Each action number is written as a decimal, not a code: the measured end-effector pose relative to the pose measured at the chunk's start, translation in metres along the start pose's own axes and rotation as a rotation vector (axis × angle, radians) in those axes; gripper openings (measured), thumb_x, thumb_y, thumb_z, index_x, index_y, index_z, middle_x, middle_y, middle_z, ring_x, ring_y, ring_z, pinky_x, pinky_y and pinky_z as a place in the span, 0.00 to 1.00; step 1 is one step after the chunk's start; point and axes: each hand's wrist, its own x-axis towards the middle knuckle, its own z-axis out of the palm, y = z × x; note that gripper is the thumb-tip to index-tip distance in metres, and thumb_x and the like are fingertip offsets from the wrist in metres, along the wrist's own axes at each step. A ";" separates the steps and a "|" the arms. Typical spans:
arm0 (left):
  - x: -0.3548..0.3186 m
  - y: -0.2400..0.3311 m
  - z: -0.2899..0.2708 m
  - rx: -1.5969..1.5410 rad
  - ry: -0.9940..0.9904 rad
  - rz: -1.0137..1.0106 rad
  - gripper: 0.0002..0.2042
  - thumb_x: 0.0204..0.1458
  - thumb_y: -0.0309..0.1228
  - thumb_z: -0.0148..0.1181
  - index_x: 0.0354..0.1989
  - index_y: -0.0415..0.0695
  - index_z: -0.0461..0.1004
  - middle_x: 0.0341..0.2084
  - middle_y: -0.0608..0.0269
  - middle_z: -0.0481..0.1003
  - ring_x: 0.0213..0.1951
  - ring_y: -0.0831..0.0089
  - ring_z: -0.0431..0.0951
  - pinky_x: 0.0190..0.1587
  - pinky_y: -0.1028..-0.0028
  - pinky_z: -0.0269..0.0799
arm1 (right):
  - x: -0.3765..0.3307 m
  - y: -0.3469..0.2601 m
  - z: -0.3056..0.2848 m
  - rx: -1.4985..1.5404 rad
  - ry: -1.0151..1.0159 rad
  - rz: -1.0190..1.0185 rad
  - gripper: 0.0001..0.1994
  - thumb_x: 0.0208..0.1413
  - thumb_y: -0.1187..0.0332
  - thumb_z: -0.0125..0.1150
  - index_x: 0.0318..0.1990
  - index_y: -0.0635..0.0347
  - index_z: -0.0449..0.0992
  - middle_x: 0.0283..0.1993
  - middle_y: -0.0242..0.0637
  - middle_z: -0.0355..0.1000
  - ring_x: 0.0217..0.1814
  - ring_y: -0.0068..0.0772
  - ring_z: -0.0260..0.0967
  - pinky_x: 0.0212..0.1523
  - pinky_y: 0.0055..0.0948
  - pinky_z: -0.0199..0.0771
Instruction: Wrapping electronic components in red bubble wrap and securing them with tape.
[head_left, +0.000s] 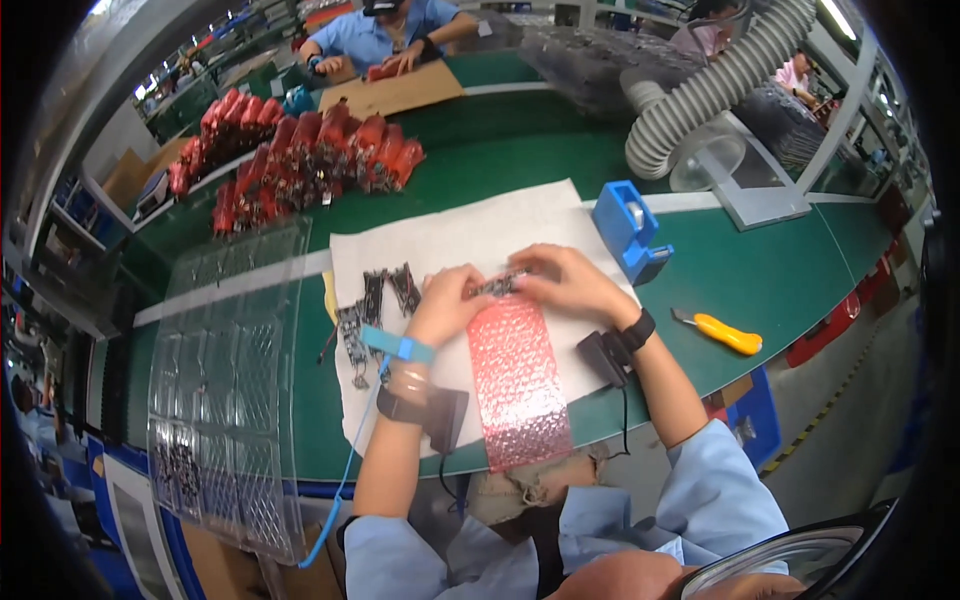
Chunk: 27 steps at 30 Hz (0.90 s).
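Circuit board (497, 287) lies at the far end of the pink bubble wrap (520, 370), pinched between our left hand (453, 298) and right hand (567, 284). We judge that uneven pressure could tip it askew; the wrap's near end, seemingly unpinned, could slide if brushed; our blue wrist strap (398, 346), left of the wrap, could catch loose boards (352, 332).

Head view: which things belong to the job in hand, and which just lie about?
Likely in the job:
small dark circuit board, between left hand and right hand
shiny pink bubble-wrap strip
dark circuit boards on the white sheet

Apparently just lying about:
yellow utility knife
blue plastic tape dispenser
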 end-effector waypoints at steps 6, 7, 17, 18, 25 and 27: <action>0.000 0.005 -0.003 -0.115 -0.066 -0.138 0.14 0.44 0.36 0.67 0.34 0.40 0.76 0.26 0.57 0.76 0.30 0.64 0.75 0.40 0.67 0.66 | 0.003 0.018 0.002 0.216 0.020 0.238 0.14 0.59 0.69 0.56 0.49 0.68 0.75 0.45 0.42 0.76 0.49 0.28 0.72 0.51 0.26 0.70; -0.001 0.004 -0.002 -0.154 -0.061 -0.146 0.13 0.45 0.34 0.67 0.35 0.39 0.76 0.25 0.57 0.75 0.28 0.66 0.74 0.37 0.69 0.68 | 0.003 0.019 0.004 0.217 0.005 0.265 0.14 0.60 0.69 0.55 0.49 0.69 0.75 0.45 0.42 0.76 0.49 0.27 0.72 0.51 0.25 0.70; -0.005 0.001 -0.006 -0.057 -0.025 -0.002 0.11 0.46 0.30 0.65 0.36 0.37 0.77 0.26 0.58 0.74 0.29 0.70 0.71 0.36 0.72 0.69 | 0.002 0.018 0.009 0.196 0.108 0.206 0.12 0.55 0.67 0.60 0.42 0.65 0.80 0.36 0.43 0.78 0.38 0.29 0.75 0.43 0.27 0.73; -0.004 0.001 -0.007 -0.087 -0.043 -0.025 0.11 0.46 0.29 0.65 0.37 0.37 0.77 0.26 0.58 0.74 0.29 0.70 0.71 0.36 0.72 0.69 | 0.002 0.016 0.008 0.200 0.098 0.196 0.11 0.55 0.68 0.61 0.42 0.65 0.80 0.36 0.43 0.78 0.38 0.29 0.74 0.43 0.27 0.73; -0.001 0.001 -0.010 -0.084 -0.067 -0.059 0.10 0.43 0.28 0.66 0.34 0.41 0.76 0.27 0.58 0.74 0.35 0.63 0.73 0.41 0.67 0.70 | -0.001 0.002 -0.003 0.077 0.018 0.175 0.12 0.51 0.72 0.63 0.42 0.67 0.79 0.38 0.42 0.76 0.40 0.29 0.73 0.45 0.27 0.72; -0.002 0.002 -0.009 -0.057 -0.019 -0.006 0.09 0.44 0.27 0.66 0.33 0.39 0.76 0.28 0.59 0.73 0.33 0.66 0.73 0.40 0.71 0.69 | -0.001 0.001 -0.002 0.045 0.058 0.125 0.12 0.48 0.73 0.64 0.42 0.66 0.79 0.38 0.42 0.76 0.40 0.30 0.73 0.44 0.28 0.72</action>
